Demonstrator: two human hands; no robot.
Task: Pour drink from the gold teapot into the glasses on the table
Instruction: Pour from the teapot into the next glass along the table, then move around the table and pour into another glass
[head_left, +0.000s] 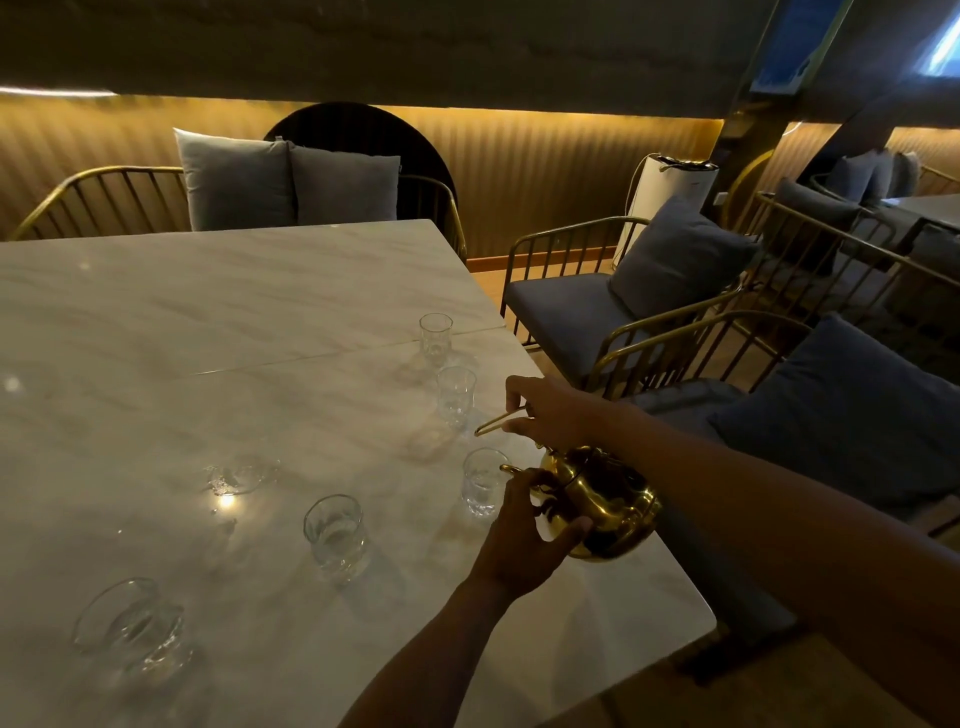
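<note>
The gold teapot (605, 501) is tilted near the right edge of the white marble table (208, 322), its spout beside the rim of a clear glass (483, 488). My right hand (550, 413) grips the teapot's thin gold handle from above. My left hand (524, 540) presses on the teapot's lid and front. Several other clear glasses stand on the table: one far (435, 340), one in the middle (456, 396), one nearer (336, 535), one at the lower left (132, 626). Whether liquid is flowing is too dim to tell.
A wet glinting patch (241, 475) lies on the table left of the glasses. Gold-framed chairs with blue-grey cushions (680, 260) stand close along the table's right side. A bench with grey pillows (291, 182) sits behind the far edge.
</note>
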